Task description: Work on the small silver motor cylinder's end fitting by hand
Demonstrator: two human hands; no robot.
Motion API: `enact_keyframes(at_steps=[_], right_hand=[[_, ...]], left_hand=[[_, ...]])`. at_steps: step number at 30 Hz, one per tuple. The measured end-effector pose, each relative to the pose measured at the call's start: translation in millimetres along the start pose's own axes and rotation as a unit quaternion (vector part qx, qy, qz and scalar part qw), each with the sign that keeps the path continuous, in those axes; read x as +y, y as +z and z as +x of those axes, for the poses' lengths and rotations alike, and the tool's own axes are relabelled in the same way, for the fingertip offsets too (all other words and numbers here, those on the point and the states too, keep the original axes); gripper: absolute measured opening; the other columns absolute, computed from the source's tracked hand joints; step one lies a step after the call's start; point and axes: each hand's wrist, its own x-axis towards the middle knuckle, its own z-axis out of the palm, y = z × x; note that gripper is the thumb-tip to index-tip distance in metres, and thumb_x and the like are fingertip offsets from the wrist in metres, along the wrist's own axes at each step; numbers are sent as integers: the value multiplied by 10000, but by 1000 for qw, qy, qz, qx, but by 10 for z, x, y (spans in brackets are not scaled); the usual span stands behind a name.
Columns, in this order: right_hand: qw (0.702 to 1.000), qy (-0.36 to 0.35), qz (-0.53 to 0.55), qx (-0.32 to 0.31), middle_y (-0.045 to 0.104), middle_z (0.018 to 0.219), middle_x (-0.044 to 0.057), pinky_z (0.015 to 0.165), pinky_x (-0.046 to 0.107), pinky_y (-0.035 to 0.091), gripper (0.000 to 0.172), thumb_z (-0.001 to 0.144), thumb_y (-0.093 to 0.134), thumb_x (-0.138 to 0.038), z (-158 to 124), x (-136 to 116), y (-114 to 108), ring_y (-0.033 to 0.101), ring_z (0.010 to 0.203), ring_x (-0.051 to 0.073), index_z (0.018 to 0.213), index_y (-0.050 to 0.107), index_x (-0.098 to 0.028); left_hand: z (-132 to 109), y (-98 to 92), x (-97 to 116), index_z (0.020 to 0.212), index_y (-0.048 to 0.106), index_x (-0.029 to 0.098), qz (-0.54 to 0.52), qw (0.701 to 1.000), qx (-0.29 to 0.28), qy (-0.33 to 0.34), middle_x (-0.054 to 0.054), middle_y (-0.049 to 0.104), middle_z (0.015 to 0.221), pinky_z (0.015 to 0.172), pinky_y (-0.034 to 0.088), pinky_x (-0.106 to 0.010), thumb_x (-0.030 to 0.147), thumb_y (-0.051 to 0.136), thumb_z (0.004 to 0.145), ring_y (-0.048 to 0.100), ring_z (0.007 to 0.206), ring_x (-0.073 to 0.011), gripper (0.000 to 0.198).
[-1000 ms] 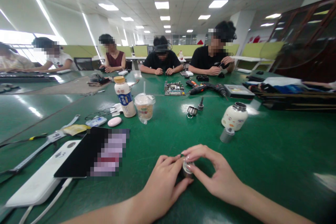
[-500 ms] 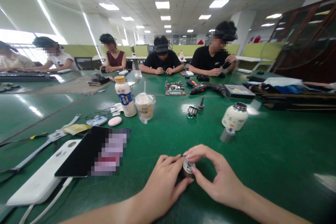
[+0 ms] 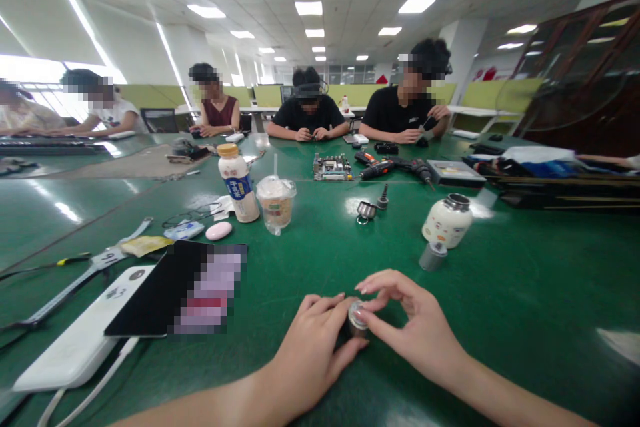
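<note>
A small silver-grey metal cylinder (image 3: 358,328) stands upright on the green table in front of me. My left hand (image 3: 315,340) is closed round its left side, fingers behind and thumb in front. My right hand (image 3: 417,327) is at its top, with the thumb and a bent finger pinching at the upper end; another finger is raised clear of it. The fingers partly cover the top, so its detail is hidden. Beyond, to the right, are a grey metal cup-like piece (image 3: 433,257) and a cream patterned flask (image 3: 447,221) with an uncovered mouth.
A metal lid with a ring (image 3: 367,213) and a dark stopper-like part (image 3: 383,197) lie ahead. Leftward are a drink cup (image 3: 277,203), a bottle (image 3: 239,183), a tablet (image 3: 150,293) and a white power bank (image 3: 80,340). Farther back are a circuit board (image 3: 333,168), drills (image 3: 395,167) and several people.
My right hand's fingers have lifted slightly and curled, and its thumb has shifted left over the cylinder's top. My left hand and the cylinder have stayed in place.
</note>
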Motion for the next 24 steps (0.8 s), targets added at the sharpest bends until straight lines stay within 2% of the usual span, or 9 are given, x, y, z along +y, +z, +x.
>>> enact_keyframes(at_steps=[4,7,13,19,24], right_hand=[[1000,-27,7,-1,696,934,15,756,281,562,207,774,688,-103,-9,-5,5,688,880,173,919,624,-236],[999,-33,25,5,694,926,22,748,278,579,203,770,687,-103,0,-7,-1,696,871,174,911,617,-231],[999,16,15,39,705,964,43,830,354,585,206,798,695,-181,100,225,-89,731,832,187,976,597,-216],[996,69,-15,-44,710,1014,61,811,368,587,219,797,684,-193,147,553,-136,735,852,200,1006,619,-187],[995,92,-12,-40,727,973,64,817,392,585,220,773,739,-231,142,580,-119,735,855,217,962,639,-178]], left_hand=[[5,0,-3,1243,546,240,1,1000,8,3,-61,669,1243,961,452,-436,233,660,890,604,1126,-267,371],[15,-7,2,1223,556,234,1,1000,2,1,-65,678,1223,958,454,-438,243,654,894,610,1119,-269,344],[12,-5,7,1225,556,217,12,1000,-3,-13,-90,675,1227,966,449,-457,288,663,888,608,1124,-280,361],[-6,14,-12,1241,552,211,18,1000,8,-10,-92,675,1227,966,456,-456,287,669,882,612,1116,-275,385],[-7,21,-16,1247,554,208,17,1000,13,-8,-98,677,1225,960,466,-455,286,675,877,611,1116,-278,397]])
